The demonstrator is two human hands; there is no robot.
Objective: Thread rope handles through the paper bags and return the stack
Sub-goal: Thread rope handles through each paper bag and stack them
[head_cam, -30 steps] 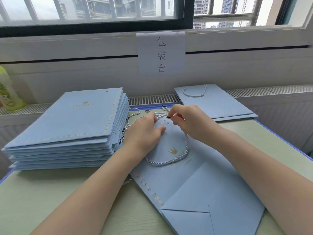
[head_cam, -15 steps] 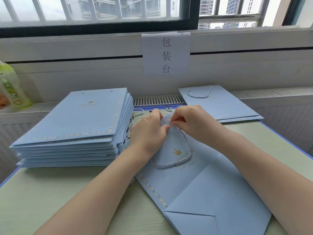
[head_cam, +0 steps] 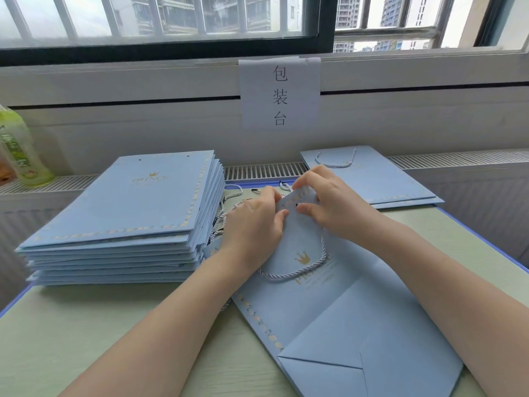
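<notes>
A flat light-blue paper bag with a gold crown print lies in front of me on the table, its folded bottom nearest me. A white twisted rope handle loops over its front face. My left hand and my right hand both pinch the bag's top edge, which is bent up between them. A tall stack of the same flat bags stands to the left. Two flat bags with a rope handle lie at the back right.
Loose rope handles lie between the stack and my hands. A green drink bottle stands on the sill at far left. A paper sign hangs on the wall under the window. The table has a blue rim.
The bag's top edge has been bent up further between my fingers. My right hand has shifted slightly over that edge. The view has tipped a little.
</notes>
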